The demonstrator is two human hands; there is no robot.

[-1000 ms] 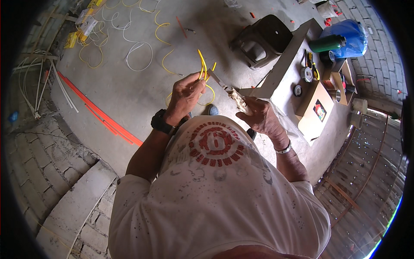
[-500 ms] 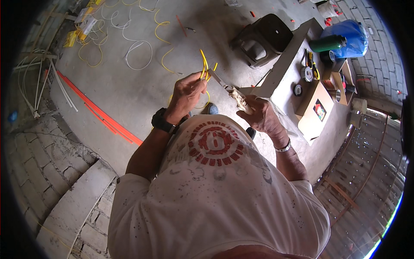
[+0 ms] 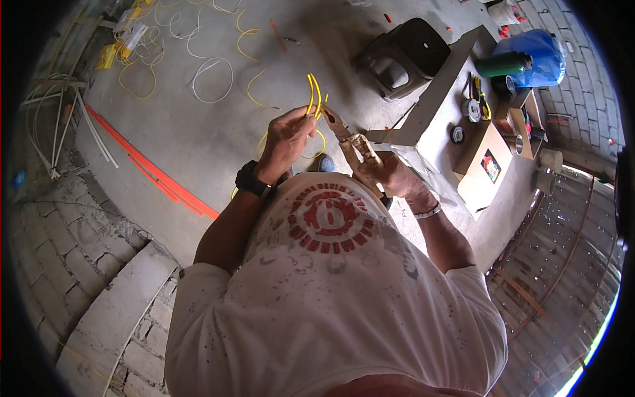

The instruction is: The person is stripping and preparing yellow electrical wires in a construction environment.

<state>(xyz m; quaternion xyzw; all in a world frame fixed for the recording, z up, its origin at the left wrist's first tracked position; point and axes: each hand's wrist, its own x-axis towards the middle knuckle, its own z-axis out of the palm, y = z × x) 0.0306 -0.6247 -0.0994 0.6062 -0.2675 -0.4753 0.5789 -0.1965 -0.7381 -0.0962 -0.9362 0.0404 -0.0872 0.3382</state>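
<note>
My left hand (image 3: 286,142), with a dark watch at the wrist, pinches yellow wires (image 3: 312,89) whose ends stand up above the fingers, with a loop hanging below. My right hand (image 3: 393,175) grips pliers (image 3: 357,145) with cream-coloured, wrapped-looking handles. Their metal jaws point up and left at the yellow wires, just right of my left fingers; whether they touch the wire is unclear.
Loose white and yellow wires (image 3: 210,83) and orange tubes (image 3: 149,159) lie on the floor (image 3: 172,126). At the right are a dark stool (image 3: 410,56), a concrete ledge (image 3: 430,119) with cutters, tape measure, green cylinder (image 3: 499,65), blue jug (image 3: 536,59) and cardboard boxes (image 3: 476,172).
The pliers have turned in my right hand, showing both handles, apparently spread further apart. My right forearm has shifted slightly, and the yellow wire ends sit a little higher.
</note>
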